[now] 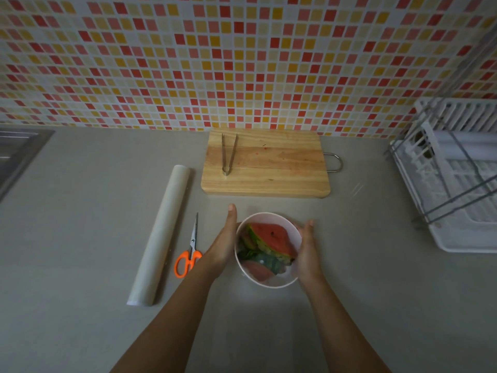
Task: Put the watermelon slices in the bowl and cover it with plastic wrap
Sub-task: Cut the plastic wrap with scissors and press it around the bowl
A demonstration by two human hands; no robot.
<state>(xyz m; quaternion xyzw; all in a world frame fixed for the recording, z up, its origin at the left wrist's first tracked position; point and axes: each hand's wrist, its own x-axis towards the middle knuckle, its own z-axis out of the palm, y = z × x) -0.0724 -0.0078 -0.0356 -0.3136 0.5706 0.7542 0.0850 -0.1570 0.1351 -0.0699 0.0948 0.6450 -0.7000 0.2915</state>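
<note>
A pale pink bowl (265, 215) stands on the grey counter in front of me and holds several watermelon slices (271, 236), red flesh up and green rind showing. A thin clear film of plastic wrap (262, 274) seems to lie over the bowl and hazes its near part. My left hand (224, 243) lies flat against the bowl's left side, fingers straight and pointing away from me. My right hand (308, 254) cups the bowl's right side. Neither hand lifts the bowl.
The plastic wrap roll (161, 235) lies to the left, with orange-handled scissors (189, 254) beside it. Behind the bowl is a wooden cutting board (269, 170) with metal tongs (228, 154) on it. A white dish rack (454, 179) stands at right, a sink (16, 154) at far left.
</note>
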